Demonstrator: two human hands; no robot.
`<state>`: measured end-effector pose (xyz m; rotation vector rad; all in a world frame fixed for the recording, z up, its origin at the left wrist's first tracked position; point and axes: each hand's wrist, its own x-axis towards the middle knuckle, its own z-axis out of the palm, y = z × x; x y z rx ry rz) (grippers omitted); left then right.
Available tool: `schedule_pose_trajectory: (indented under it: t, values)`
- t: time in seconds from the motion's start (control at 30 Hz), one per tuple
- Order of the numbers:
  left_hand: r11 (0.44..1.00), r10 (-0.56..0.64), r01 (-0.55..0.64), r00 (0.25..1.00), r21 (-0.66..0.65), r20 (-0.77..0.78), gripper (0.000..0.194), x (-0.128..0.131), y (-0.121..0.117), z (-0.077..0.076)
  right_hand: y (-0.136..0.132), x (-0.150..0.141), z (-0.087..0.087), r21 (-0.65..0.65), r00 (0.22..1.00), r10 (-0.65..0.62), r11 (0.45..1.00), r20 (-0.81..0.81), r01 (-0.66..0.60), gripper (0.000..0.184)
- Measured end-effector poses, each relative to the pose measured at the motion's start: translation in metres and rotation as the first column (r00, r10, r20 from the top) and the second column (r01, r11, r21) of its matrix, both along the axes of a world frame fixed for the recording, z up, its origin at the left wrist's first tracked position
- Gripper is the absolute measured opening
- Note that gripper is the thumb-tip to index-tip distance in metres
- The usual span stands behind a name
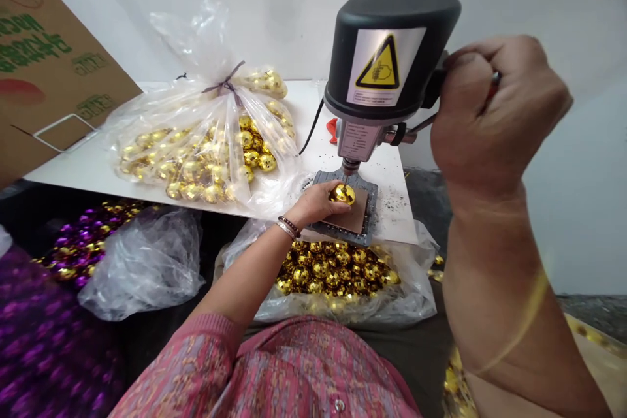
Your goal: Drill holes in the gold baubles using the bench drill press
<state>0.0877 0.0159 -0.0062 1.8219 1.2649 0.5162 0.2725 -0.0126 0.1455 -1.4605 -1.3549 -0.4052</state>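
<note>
A small bench drill press with a black head and a yellow warning label stands on a white table. My left hand pinches a shiny gold bead on the brown pad of the drill's base plate, right under the bit. My right hand is closed in a fist around the drill's feed lever, of which only the red tip shows.
A tied clear bag of gold beads lies on the table to the left. An open bag of gold beads sits below the table edge. A bag with purple and gold beads and a cardboard box are at left.
</note>
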Motion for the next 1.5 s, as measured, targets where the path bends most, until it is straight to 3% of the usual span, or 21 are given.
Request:
schedule_pose_trajectory:
  t: [0.1, 0.23, 0.43, 0.7, 1.07, 1.27, 1.5]
  values:
    - [1.000, -0.012, 0.013, 0.999, -0.006, 0.036, 0.058, 0.000, 0.002, -0.007, -0.017, 0.000, -0.023, 0.173, 0.987, 0.063, 0.981, 0.145, -0.088, 0.043]
    - [1.000, -0.025, 0.025, 0.998, -0.006, 0.059, 0.056, -0.001, 0.004, -0.011, -0.030, -0.002, -0.040, 0.255, 0.970, 0.011, 0.964, 0.244, -0.075, 0.038]
    - [1.000, -0.012, 0.012, 1.000, 0.017, 0.025, 0.060, -0.001, 0.001, -0.004, -0.036, -0.006, -0.048, 0.248, 0.952, -0.012, 0.966, 0.306, -0.067, 0.040]
    - [1.000, -0.013, 0.013, 1.000, -0.007, 0.027, 0.063, 0.000, 0.002, -0.010, -0.043, -0.006, -0.067, 0.175, 0.926, -0.098, 0.984, 0.364, 0.035, 0.039]
    - [0.998, -0.060, 0.059, 0.996, 0.018, 0.065, 0.045, -0.002, 0.001, -0.013, -0.039, -0.011, -0.084, 0.377, 0.909, -0.148, 0.926, 0.390, -0.011, 0.030]
    - [0.999, -0.040, 0.039, 0.997, 0.017, 0.060, 0.052, -0.002, 0.000, -0.016, -0.038, -0.013, -0.084, 0.431, 0.909, -0.168, 0.902, 0.382, -0.014, 0.028]
    - [0.999, -0.048, 0.049, 0.995, -0.002, 0.082, 0.052, -0.001, 0.001, -0.020, -0.039, -0.013, -0.101, 0.416, 0.904, -0.152, 0.909, 0.400, -0.032, 0.029]
